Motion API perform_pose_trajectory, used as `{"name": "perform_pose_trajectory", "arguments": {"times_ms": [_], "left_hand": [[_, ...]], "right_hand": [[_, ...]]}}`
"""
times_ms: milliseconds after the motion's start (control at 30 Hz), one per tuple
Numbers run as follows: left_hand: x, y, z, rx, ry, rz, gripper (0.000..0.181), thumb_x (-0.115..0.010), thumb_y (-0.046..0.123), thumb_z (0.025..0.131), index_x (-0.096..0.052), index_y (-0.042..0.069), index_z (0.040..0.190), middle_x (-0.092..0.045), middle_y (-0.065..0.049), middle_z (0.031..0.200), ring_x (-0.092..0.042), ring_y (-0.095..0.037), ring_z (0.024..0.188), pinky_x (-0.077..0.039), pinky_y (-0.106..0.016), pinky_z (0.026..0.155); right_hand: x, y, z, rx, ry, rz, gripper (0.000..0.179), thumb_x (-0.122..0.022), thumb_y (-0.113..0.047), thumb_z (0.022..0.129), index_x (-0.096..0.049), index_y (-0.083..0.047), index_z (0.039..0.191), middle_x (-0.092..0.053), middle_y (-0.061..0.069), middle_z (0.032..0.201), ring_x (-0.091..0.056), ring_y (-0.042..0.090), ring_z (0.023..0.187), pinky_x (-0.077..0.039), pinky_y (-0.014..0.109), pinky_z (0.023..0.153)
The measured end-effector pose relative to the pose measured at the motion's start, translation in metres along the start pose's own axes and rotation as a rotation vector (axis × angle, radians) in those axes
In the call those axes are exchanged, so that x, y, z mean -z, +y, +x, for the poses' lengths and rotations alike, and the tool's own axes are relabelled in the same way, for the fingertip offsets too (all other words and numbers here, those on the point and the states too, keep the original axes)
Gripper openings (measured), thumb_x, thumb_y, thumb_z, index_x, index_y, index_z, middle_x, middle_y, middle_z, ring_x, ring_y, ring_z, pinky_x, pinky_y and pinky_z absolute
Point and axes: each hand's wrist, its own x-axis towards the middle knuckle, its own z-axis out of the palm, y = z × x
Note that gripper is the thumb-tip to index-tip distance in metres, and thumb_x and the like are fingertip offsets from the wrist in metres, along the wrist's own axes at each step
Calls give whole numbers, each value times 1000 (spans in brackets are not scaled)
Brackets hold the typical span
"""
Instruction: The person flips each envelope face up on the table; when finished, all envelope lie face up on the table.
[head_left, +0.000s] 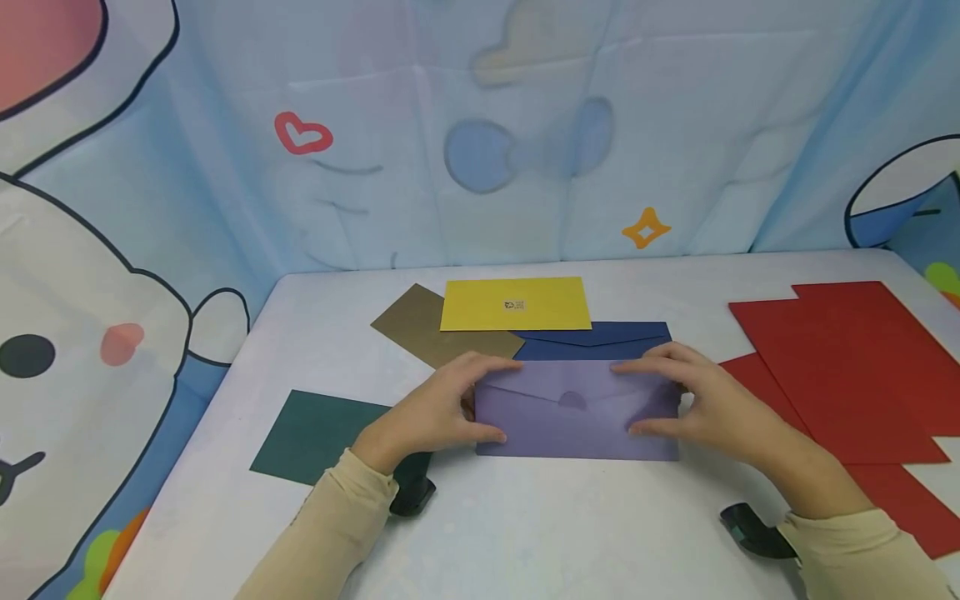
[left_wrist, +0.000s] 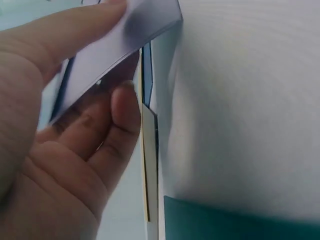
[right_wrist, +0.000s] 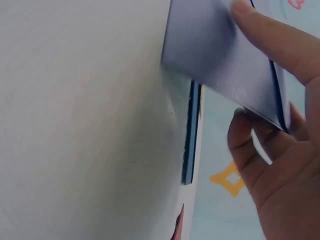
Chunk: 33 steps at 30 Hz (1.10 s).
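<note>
A lavender envelope (head_left: 570, 429) is held by both hands above the white table, its flap side facing me. My left hand (head_left: 442, 408) grips its left end, thumb on the front and fingers behind. At the opposite end my right hand (head_left: 712, 408) pinches it the same way. In the left wrist view the thumb presses the lavender envelope (left_wrist: 107, 52) while curled fingers sit behind it. The right wrist view shows the lower edge of the envelope (right_wrist: 210, 55) over the table. Just behind it lies a navy envelope (head_left: 600, 333), partly covered.
A yellow envelope (head_left: 517, 304) with a small printed label overlaps a brown-gold envelope (head_left: 412, 321) at the back. Left of my hand lies a dark green envelope (head_left: 315, 433), partly under the forearm. Several red envelopes (head_left: 847, 375) overlap on the right. A patterned curtain (head_left: 525, 217) hangs behind the table.
</note>
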Motion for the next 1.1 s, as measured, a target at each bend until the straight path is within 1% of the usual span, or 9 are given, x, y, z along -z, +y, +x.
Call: {"name": "perform_pose_trajectory", "arguments": {"times_ms": [133,200,267,367,467,633,800,967,1100], "left_hand": [[-2,0,0,43,-18,46,84,-90,20,78,-48,30,151,-42,0,132,-57,-15,81,-52,-26,73],[-3,0,0,60,-24,87,83,-89,24,79,-48,30,151,-40,1,135,-56,-14,85,-51,-27,78],[-3,0,-1,67,-33,159,82,-89,30,79,-49,31,150,-40,1,138,-55,-13,99,-48,-29,88],[-4,0,-1,72,-56,294,81,-87,42,79,-49,33,150,-43,2,141,-45,-15,120,-36,-37,104],[-5,0,-1,75,-79,390,81,-84,52,78,-49,36,150,-46,3,143,-36,-19,130,-25,-45,108],[-6,1,-1,98,-95,431,80,-82,56,78,-50,37,149,-47,5,146,-34,-20,127,-23,-48,106],[-8,1,-1,84,-111,473,76,-79,60,79,-56,32,146,-49,9,146,-34,-20,126,-25,-48,102],[-9,0,0,79,-121,493,74,-78,61,80,-58,30,145,-50,11,145,-35,-19,126,-26,-46,99],[-8,1,-1,86,-122,496,72,-75,61,82,-57,30,145,-49,9,147,-35,-21,128,-26,-48,100]], "right_hand": [[0,2,-1,-41,-69,-1,71,-96,-31,68,-68,-17,132,-55,2,116,-51,19,99,-52,29,75],[0,3,-1,-50,-94,-25,73,-95,-35,68,-67,-16,133,-55,3,117,-51,21,103,-53,34,78],[0,4,-2,-59,-125,-53,73,-93,-40,69,-68,-16,133,-55,6,119,-50,26,108,-53,41,82],[0,6,-2,-50,-158,-100,72,-92,-45,69,-69,-18,132,-58,7,120,-48,31,111,-51,49,83],[0,8,-3,-32,-176,-139,71,-91,-48,68,-71,-20,130,-59,7,120,-47,33,111,-49,52,83],[0,7,-4,-30,-189,-166,67,-92,-47,67,-73,-20,125,-59,8,120,-47,35,113,-46,57,86],[-2,6,-4,-51,-225,-167,62,-91,-47,69,-75,-17,120,-58,10,121,-48,38,114,-45,60,87],[-2,7,-4,-48,-237,-174,62,-90,-48,69,-76,-16,121,-58,9,121,-48,36,113,-48,56,85],[-2,9,-5,-27,-240,-165,62,-90,-48,71,-75,-15,122,-58,7,120,-48,34,112,-48,53,84]]}}
